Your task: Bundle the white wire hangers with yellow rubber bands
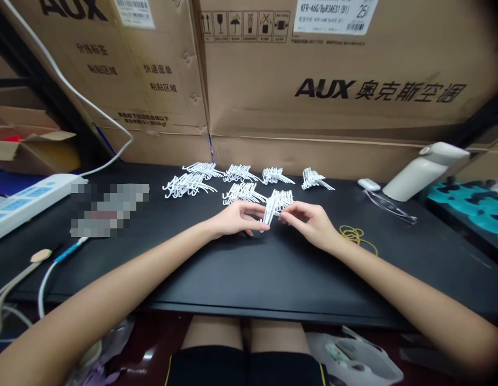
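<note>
White hooks [269, 213] are gripped between the thumb and fingers of my left hand [241, 217], at the middle of the black table. My right hand [309, 221] is pinched at the right side of these hooks; what lies between its fingertips is too small to make out. Just behind my hands stands a bunch of white hooks [284, 198]. Another bunch [244, 192] sits to its left. Farther back, more bunches of white hooks [188, 184] stand in a row, the rightmost one [313, 178] near the cardboard box.
Large cardboard boxes [333, 64] wall off the back. Yellow rubber bands [356, 235], glasses [388, 206] and a white bottle [424, 171] lie to the right, beside a teal object [470, 209]. A white power strip [34, 198] and cables [67, 251] are at left.
</note>
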Demonstrator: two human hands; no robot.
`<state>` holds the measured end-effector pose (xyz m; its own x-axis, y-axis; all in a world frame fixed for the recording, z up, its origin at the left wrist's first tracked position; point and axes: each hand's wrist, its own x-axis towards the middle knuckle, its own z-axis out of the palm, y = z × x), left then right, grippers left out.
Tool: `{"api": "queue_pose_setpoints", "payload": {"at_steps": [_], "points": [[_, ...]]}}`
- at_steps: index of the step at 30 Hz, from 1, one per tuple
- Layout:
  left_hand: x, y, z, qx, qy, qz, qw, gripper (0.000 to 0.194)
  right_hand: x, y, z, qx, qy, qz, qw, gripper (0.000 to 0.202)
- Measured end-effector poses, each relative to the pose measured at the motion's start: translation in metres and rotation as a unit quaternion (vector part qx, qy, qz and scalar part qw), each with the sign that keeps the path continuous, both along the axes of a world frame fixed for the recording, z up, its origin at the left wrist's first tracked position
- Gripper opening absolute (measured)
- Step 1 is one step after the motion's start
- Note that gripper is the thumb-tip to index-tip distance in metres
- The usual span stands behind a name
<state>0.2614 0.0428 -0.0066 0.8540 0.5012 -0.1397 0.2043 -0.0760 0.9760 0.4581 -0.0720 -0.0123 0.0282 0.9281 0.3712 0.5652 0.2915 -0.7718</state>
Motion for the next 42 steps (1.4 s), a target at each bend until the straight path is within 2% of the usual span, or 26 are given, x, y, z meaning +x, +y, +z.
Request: {"api": "queue_pose_setpoints", "payload": {"at_steps": [5,10,16,22,29,36,39,42], "points": [[0.000,0.000,0.001,-0.005,0.000,-0.015,1.000,0.059,0.001,-0.001,0.004,-0.001,-0.020,-0.008,1.000,0.024],[0.000,-0.001,0.002,-0.005,-0.008,-0.028,1.000,0.054,0.006,0.002,0.005,-0.033,0.004,0.003,0.999,0.027],[0.000,0.000,0.001,0.002,-0.017,-0.028,0.999,0.055,0.012,0.004,0.005,-0.028,0.055,0.001,0.998,0.029],[0.000,0.000,0.000,0.011,-0.015,-0.019,1.000,0.059,0.005,0.000,0.004,-0.005,0.001,0.009,1.000,0.023],[-0.003,0.001,0.000,0.026,-0.008,-0.049,0.998,0.054,-0.006,0.000,-0.004,-0.002,0.030,0.015,0.999,0.020],[-0.005,0.003,0.004,0.001,0.007,-0.093,0.996,0.057,-0.006,-0.003,-0.001,-0.003,-0.012,0.043,0.999,0.022],[-0.007,0.005,0.005,-0.013,0.010,-0.099,0.995,0.057,-0.008,-0.002,-0.002,-0.036,0.070,0.045,0.996,0.021],[-0.008,0.007,0.006,-0.039,0.011,-0.119,0.992,0.060,-0.010,0.001,-0.003,-0.092,0.192,0.059,0.975,0.025]]}}
